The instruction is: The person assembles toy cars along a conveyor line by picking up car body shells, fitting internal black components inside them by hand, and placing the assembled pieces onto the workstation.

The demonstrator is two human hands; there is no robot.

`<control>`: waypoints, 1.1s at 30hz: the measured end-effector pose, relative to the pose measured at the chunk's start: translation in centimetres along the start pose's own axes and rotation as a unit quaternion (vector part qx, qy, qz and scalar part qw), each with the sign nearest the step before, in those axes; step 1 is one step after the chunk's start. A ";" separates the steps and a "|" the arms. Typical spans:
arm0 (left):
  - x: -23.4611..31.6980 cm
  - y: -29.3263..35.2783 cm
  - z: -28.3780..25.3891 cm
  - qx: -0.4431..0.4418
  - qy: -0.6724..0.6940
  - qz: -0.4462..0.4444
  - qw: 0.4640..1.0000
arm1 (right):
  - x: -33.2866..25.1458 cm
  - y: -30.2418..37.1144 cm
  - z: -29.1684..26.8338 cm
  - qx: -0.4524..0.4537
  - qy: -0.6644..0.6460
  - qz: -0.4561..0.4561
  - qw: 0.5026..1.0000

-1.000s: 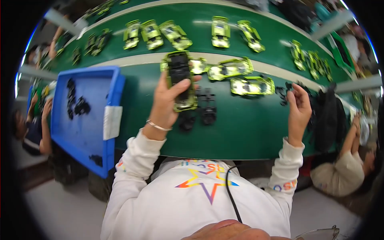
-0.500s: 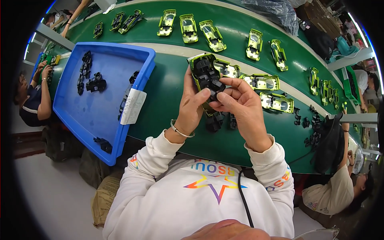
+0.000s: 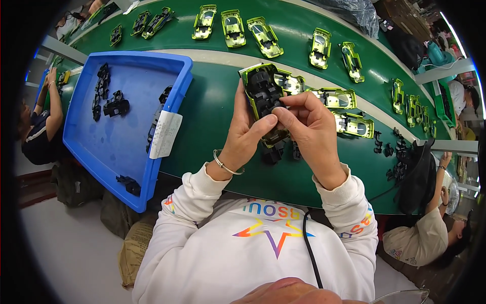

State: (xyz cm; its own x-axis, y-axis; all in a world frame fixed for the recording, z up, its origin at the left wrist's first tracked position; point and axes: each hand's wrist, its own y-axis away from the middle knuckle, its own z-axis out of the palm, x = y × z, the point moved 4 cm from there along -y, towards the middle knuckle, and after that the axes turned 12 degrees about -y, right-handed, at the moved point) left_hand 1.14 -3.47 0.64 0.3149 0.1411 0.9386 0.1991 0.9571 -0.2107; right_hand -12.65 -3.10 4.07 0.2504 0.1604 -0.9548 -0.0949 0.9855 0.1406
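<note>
In front of my chest my left hand [image 3: 244, 133] is closed round a toy car body shell [image 3: 245, 76], bright green at its rim, with its hollow underside facing up. A black plastic interior part [image 3: 264, 85] lies inside the shell. My right hand [image 3: 313, 133] pinches the near end of this black part with thumb and forefinger, close to my left thumb; the fingertips hide the exact contact. Just beyond my right hand, several green car shells [image 3: 338, 98] lie on the green table [image 3: 212, 101]. Loose black parts [image 3: 273, 154] sit below my hands.
A blue tray [image 3: 126, 57] with several black parts stands at the left. More green car shells [image 3: 233, 29] are spread along the far green surface, beyond a pale strip. Small black pieces [image 3: 400, 152] and a black bag [image 3: 416, 177] lie right. Other people work at both sides.
The black part sat tilted up at its near end between my fingers; now it lies lower in the shell, with my right thumb and forefinger pressed closer. The view has shifted slightly.
</note>
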 end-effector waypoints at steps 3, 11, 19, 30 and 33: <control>0.0 0.2 -0.6 -0.019 0.006 -0.016 1.000 | -1.5 0.2 -0.4 -0.003 0.131 -0.098 0.986; 0.4 0.4 -0.1 -0.018 -0.061 -0.035 0.997 | 0.0 -0.1 -0.7 0.019 0.060 -0.051 0.997; -1.0 -0.2 0.3 -0.011 -0.025 -0.071 0.997 | 1.7 -1.1 -1.7 0.023 -0.042 0.012 0.999; 9.7 -4.1 -6.2 0.085 0.000 -0.160 0.983 | -1.2 -10.5 -1.7 -0.107 0.171 -0.105 0.974; 10.7 -7.9 -13.3 0.166 -0.073 -0.069 0.981 | 0.4 -15.6 -0.1 -0.116 0.396 -0.276 0.868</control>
State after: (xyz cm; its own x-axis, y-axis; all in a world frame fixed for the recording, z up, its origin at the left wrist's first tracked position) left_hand 15.31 -12.87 8.70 0.1653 0.0158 0.9861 -0.0902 0.9959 -0.0008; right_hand -11.13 -18.41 1.50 -0.4121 -0.5111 -0.7543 -0.3860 0.8478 -0.3636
